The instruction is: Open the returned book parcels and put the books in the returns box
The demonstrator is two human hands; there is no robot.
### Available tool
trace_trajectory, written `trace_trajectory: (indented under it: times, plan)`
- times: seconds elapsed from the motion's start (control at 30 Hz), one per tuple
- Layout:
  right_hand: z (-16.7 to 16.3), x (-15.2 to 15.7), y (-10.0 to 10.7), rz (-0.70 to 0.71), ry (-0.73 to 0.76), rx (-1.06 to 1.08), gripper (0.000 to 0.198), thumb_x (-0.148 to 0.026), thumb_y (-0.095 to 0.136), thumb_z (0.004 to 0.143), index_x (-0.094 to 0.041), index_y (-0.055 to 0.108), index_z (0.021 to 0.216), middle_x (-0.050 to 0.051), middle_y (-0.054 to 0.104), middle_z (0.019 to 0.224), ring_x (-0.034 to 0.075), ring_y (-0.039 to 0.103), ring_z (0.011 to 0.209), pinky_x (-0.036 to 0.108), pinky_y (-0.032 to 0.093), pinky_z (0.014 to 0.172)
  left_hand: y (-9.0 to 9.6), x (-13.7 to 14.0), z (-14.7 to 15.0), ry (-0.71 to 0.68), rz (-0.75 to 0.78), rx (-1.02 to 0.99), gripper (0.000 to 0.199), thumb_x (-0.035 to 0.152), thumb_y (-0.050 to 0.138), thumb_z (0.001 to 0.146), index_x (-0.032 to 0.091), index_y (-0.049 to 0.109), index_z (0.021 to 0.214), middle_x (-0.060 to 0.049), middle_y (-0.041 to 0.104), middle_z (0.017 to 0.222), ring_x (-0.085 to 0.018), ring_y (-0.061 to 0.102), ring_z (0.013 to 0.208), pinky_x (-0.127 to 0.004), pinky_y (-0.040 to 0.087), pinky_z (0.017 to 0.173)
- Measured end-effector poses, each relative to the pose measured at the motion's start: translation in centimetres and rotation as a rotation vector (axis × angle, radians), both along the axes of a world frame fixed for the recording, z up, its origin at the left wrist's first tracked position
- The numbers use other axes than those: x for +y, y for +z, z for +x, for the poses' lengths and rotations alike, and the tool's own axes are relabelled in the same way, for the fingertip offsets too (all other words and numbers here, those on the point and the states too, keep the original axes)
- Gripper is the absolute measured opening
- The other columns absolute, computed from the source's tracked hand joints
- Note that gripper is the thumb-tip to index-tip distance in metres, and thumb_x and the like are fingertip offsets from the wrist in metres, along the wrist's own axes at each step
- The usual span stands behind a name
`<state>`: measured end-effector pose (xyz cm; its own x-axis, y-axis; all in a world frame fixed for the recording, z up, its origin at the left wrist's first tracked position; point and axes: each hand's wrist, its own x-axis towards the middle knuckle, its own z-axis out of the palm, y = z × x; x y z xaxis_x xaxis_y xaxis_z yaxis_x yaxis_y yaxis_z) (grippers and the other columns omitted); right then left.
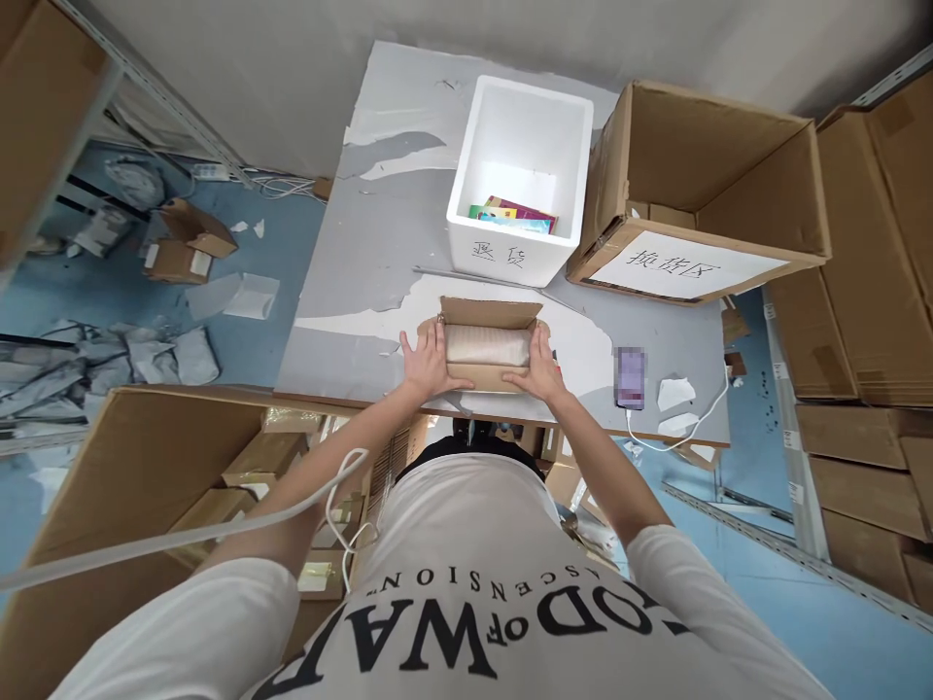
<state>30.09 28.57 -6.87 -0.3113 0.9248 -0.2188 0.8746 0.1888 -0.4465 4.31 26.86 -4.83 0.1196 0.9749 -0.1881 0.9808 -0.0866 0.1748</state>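
Observation:
A small cardboard box stands near the front edge of the table, its back flap raised. Inside lies a pale bundle in what looks like clear bubble wrap, filling most of the opening. My left hand grips the box's left end, thumb along the front edge and fingers over the side. Its right end is held the same way by my right hand. What the wrapping covers cannot be made out.
Behind the box stand a white foam bin with colourful flat packets and a large open carton. A phone on a white cable lies at the right, near paper scraps. A big carton of boxes stands below left.

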Motion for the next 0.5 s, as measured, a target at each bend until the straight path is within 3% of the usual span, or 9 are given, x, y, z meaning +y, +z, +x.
trace_trajectory:
  times: [0.13,0.23,0.4,0.5]
  plan:
    - [0.0,-0.1,-1.4,0.034,-0.033,0.108,0.127,-0.071,0.059,0.073,-0.007,-0.019,0.150,0.023,-0.006,0.159,0.030,-0.005,0.149,0.048,0.019,0.117,-1.4,-0.6,0.1,0.103,-0.014,-0.099,0.130,0.077,0.062,0.059,0.005,0.008,0.152,-0.026,0.020,0.155,-0.043,0.029,0.138,-0.062,0.014,0.113]
    - [0.1,-0.2,-1.3,0.038,-0.022,0.085,0.124,-0.069,0.058,0.075,-0.007,-0.018,0.150,0.024,-0.006,0.159,0.031,-0.004,0.149,0.049,0.019,0.117,-1.8,-0.7,0.2,0.125,0.007,-0.143,0.130,0.075,0.066,0.057,0.008,0.008,0.153,-0.025,0.022,0.155,-0.043,0.031,0.136,-0.061,0.017,0.112]
    - [-0.4,0.1,1.9,0.106,0.035,-0.161,0.096,-0.061,0.049,0.085,-0.007,0.007,0.153,0.025,0.004,0.159,0.039,-0.001,0.147,0.066,0.009,0.112,-1.8,-0.8,0.1,0.138,0.036,-0.179,0.132,0.074,0.070,0.054,0.009,0.009,0.153,-0.024,0.023,0.155,-0.044,0.032,0.135,-0.063,0.019,0.111]
    - [-2.3,1.5,4.1,0.137,0.205,-0.174,0.069,-0.045,0.041,0.094,-0.010,0.024,0.151,0.021,0.015,0.159,0.034,0.008,0.148,0.060,0.009,0.115,-1.8,-0.9,0.1,0.144,0.046,-0.187,0.131,0.074,0.070,0.054,0.010,0.010,0.153,-0.023,0.023,0.156,-0.044,0.032,0.135,-0.063,0.018,0.111]
